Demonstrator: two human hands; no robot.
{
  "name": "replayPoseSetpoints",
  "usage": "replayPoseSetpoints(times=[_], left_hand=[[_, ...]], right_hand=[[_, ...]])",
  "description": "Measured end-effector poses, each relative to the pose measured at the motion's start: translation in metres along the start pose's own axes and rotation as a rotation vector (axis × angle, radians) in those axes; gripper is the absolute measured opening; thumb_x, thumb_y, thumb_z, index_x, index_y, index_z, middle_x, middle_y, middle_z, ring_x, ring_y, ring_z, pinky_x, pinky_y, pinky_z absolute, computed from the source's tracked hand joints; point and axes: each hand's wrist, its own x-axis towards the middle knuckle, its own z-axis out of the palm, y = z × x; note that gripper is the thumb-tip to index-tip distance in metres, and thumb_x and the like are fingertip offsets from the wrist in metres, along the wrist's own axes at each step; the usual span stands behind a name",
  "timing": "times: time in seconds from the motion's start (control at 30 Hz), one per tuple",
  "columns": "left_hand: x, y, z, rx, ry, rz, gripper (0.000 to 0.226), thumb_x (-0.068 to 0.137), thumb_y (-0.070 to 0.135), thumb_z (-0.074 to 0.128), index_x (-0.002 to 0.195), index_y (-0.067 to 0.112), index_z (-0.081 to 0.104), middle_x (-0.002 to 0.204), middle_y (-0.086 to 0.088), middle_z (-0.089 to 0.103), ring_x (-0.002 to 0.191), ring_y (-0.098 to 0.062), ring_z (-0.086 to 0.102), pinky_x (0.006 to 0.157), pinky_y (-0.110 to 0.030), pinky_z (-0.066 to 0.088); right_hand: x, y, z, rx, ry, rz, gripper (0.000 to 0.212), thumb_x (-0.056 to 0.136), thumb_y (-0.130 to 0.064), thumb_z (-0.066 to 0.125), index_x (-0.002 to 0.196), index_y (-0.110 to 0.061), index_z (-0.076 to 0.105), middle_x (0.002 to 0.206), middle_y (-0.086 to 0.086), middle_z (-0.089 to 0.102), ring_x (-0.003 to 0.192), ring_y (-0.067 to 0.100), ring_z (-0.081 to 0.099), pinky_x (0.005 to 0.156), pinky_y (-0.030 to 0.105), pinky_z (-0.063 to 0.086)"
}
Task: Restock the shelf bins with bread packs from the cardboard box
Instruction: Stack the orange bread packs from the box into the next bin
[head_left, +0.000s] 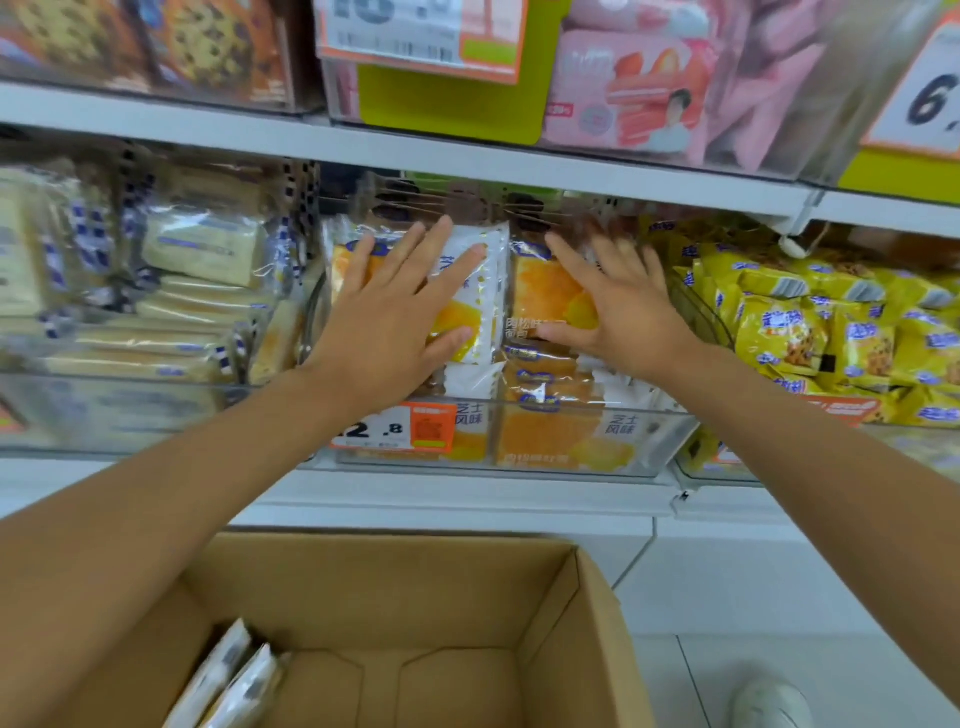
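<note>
The cardboard box (389, 587) sits lowest and closest, its flaps open. Only a few bread packs (234, 675) are left in it, standing on edge in the near left corner, and the rest of the box floor is bare. From that, the restocking looks nearly finished. Above the box's far rim is the clear shelf bin (660, 436) being filled. It holds two side-by-side stacks of orange-and-white packs that rise above its front wall. The left hand (395, 306) lies flat with fingers spread on the top pack of the left stack (467, 291). The right hand (623, 306) lies the same way on the top pack of the right stack (545, 296). The hands are apart, neither curls round anything, and both seem to be pressing the piles down and back. A price tag (400, 426) hangs on the bin's front wall toward its left corner. The bin to the left holds pale packs (197, 249), and the one to the right holds yellow packs (805, 332) in a loose heap. The upper shelf (467, 156) runs close over all three bins and carries pink packs (634, 98). A white shoe (774, 701) shows on the floor beside the box's right side. The main risk is the height of the stacks. Because the top packs sit above the front wall, a push that is uneven or let go too quickly could send the slick wrappers sliding forward over the edge, into the box or onto the floor. Pressing too hard could also squash the soft bread, or jam the rear packs under the lip of the upper shelf.
</note>
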Motion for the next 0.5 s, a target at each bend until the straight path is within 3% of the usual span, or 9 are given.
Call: replayPoseSetpoints(times=[0.07,0.13,0.17,0.23,0.33,0.5], left_hand=[[-0.007,0.005,-0.01,-0.078,0.054,-0.022,0.065,0.094,0.049,0.049,0.153,0.03,0.029,0.163,-0.006,0.016,0.15,-0.023,0.015,0.121,-0.049,0.008],[-0.025,0.015,-0.018,-0.142,0.216,-0.038,0.046,0.089,0.039,0.062,0.131,0.021,0.057,0.141,-0.008,0.05,0.13,-0.028,0.045,0.106,-0.043,0.03],[-0.038,0.019,-0.02,-0.183,0.294,-0.068,0.033,0.088,0.034,0.063,0.117,0.018,0.063,0.122,-0.005,0.06,0.112,-0.027,0.055,0.094,-0.039,0.037],[-0.072,0.026,-0.02,-0.348,0.27,-0.162,0.017,0.09,0.029,0.061,0.101,0.016,0.064,0.094,0.0,0.061,0.085,-0.02,0.057,0.075,-0.034,0.044],[-0.135,0.027,-0.005,-0.5,-0.043,-0.367,0.013,0.093,0.031,0.06,0.101,0.021,0.059,0.088,0.007,0.058,0.074,-0.012,0.053,0.066,-0.03,0.043],[-0.258,0.009,0.051,-0.613,-0.513,-0.781,0.01,0.091,0.035,0.064,0.095,0.026,0.062,0.104,0.003,0.069,0.097,-0.013,0.062,0.085,-0.032,0.05]], right_hand=[[-0.019,-0.017,-0.005,0.108,0.152,-0.009,0.072,0.088,-0.051,0.061,0.15,-0.029,0.031,0.152,0.012,0.034,0.142,0.03,0.026,0.117,0.044,0.017],[-0.043,-0.038,-0.008,0.229,0.325,-0.02,0.047,0.088,-0.033,0.066,0.131,-0.017,0.055,0.125,0.007,0.056,0.115,0.022,0.049,0.1,0.036,0.039],[-0.056,-0.051,-0.008,0.26,0.36,-0.026,0.035,0.087,-0.026,0.066,0.12,-0.014,0.06,0.111,0.003,0.059,0.099,0.017,0.051,0.088,0.032,0.043],[-0.083,-0.079,-0.001,0.324,0.326,-0.046,0.021,0.086,-0.018,0.065,0.107,-0.014,0.063,0.094,-0.004,0.056,0.081,0.009,0.046,0.072,0.025,0.04],[-0.129,-0.119,0.031,0.44,0.072,-0.083,0.017,0.087,-0.017,0.063,0.103,-0.016,0.063,0.087,-0.01,0.052,0.073,0.009,0.047,0.066,0.027,0.041],[-0.219,-0.176,0.13,0.453,-0.557,-0.004,0.03,0.091,-0.024,0.059,0.121,-0.024,0.06,0.111,-0.01,0.057,0.093,0.005,0.054,0.081,0.023,0.046]])
